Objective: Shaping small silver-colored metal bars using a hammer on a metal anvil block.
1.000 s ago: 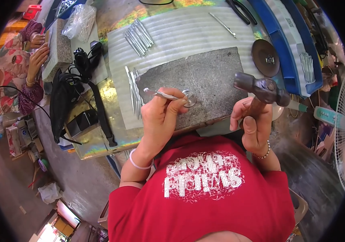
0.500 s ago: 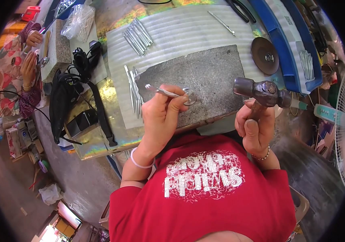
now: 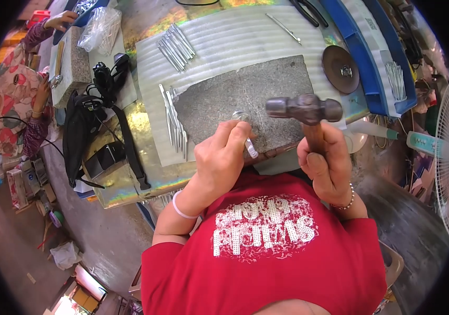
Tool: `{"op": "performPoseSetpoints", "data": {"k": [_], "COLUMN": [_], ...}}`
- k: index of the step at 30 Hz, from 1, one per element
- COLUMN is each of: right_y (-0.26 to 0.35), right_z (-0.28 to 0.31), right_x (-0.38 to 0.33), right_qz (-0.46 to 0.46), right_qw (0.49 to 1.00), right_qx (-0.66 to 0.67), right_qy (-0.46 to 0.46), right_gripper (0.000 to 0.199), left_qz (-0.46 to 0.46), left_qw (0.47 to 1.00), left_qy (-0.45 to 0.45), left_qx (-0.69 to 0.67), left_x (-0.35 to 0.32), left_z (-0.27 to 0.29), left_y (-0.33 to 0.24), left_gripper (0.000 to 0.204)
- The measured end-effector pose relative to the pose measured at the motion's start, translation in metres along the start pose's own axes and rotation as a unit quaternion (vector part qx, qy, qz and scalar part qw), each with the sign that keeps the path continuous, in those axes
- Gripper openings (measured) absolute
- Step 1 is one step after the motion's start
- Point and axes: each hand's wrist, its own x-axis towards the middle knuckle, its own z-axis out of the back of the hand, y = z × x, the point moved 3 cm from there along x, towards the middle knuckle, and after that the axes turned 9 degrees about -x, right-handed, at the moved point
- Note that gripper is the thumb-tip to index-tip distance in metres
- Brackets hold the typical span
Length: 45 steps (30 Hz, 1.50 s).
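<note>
My left hand [image 3: 219, 155] is closed in a pinch on a thin silvery metal rod [image 3: 251, 149], whose near end sticks out beneath my fingers toward my body. Its far part is hidden by the fingers. Just beyond my fingertips a small round metal piece [image 3: 241, 115] rests on the grey stone slab [image 3: 272, 79]. My right hand [image 3: 325, 165] grips a ball-peen hammer [image 3: 308, 107] by its wooden handle, with the dark head raised above the right part of the slab.
Silvery rods lie in a far bunch [image 3: 176, 47] and a left bunch [image 3: 174, 123] on a white foam sheet [image 3: 219, 37]. To the right are a brown disc [image 3: 340, 69], a blue tray [image 3: 356, 42] and a fan [image 3: 447, 163]. Black straps [image 3: 127, 142] lie left; a co-worker's hand [image 3: 60, 20] reaches beyond.
The rod in my left hand has swung from pointing left to pointing toward me. My right hand has moved the hammer left over the slab. The co-worker's hand has reached up to a blue tray.
</note>
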Motion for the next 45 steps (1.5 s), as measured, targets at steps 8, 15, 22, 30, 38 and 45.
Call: {"op": "performPoseSetpoints", "data": {"k": [8, 15, 22, 30, 38, 45], "right_y": [0.066, 0.082, 0.089, 0.082, 0.109, 0.075], "right_z": [0.016, 0.011, 0.018, 0.017, 0.018, 0.028], "right_x": [0.016, 0.019, 0.018, 0.014, 0.013, 0.023], "right_qz": [0.187, 0.210, 0.187, 0.189, 0.189, 0.162], "right_qw": [0.953, 0.920, 0.917, 0.916, 0.845, 0.895], "right_qx": [-0.220, -0.306, -0.330, -0.331, -0.484, -0.409], "right_qy": [0.095, 0.128, 0.124, 0.127, 0.123, -0.064], "right_gripper": [0.057, 0.065, 0.065, 0.065, 0.042, 0.048], "left_qz": [-0.033, -0.038, -0.036, -0.040, -0.043, 0.244], "left_qw": [0.999, 0.999, 0.999, 0.998, 0.997, 0.803], "left_qy": [-0.002, 0.003, 0.028, 0.032, 0.063, -0.015], "left_qx": [-0.020, -0.023, -0.009, -0.027, -0.020, -0.543], "left_x": [-0.001, -0.002, 0.003, 0.006, 0.007, 0.011], "left_z": [0.004, 0.005, 0.008, 0.008, 0.008, 0.034], "left_y": [0.003, 0.003, 0.004, 0.004, 0.008, 0.003], "left_gripper": [0.020, 0.020, 0.019, 0.020, 0.018, 0.008]}}
